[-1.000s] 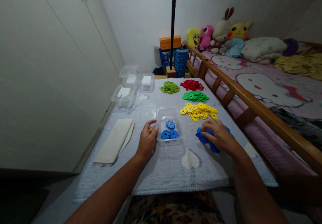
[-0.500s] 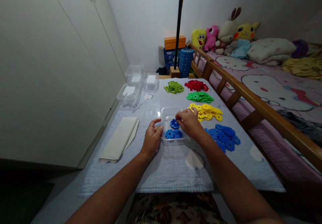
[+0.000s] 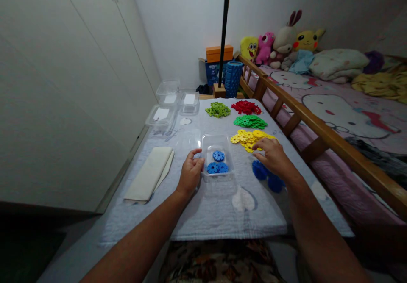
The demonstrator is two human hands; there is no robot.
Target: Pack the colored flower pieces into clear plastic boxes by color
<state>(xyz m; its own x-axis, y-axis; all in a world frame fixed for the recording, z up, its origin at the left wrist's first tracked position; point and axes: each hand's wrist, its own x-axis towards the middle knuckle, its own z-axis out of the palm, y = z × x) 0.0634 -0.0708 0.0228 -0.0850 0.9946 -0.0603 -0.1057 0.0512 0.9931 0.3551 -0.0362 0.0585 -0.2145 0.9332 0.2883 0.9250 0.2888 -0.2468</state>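
Note:
A clear plastic container (image 3: 231, 164) stands in the middle of the cloth, holding several blue flower-shaped discs (image 3: 218, 156). My left hand (image 3: 190, 170) grips its left wall, with thumb and index finger at the rim. Over on the right, my right hand (image 3: 270, 153) hovers with fingers apart and nothing between them. Beneath it lies a pile of blue discs (image 3: 260, 170), partly covered by the hand and wrist. Just behind is a pile of yellow discs (image 3: 246, 137), its right part hidden by my fingers.
Farther back lie green discs (image 3: 251, 122), red pieces (image 3: 246, 106) and lime-green pieces (image 3: 218, 109). Clear containers with white paper (image 3: 161, 114) stand at back left. A folded beige cloth (image 3: 149, 175) lies left. A wooden bed rail (image 3: 299, 120) runs along the right.
My right hand has left the container and moved right over the blue pile, its fingers now spread. The blue disc it was touching lies in the container. My left hand stays put.

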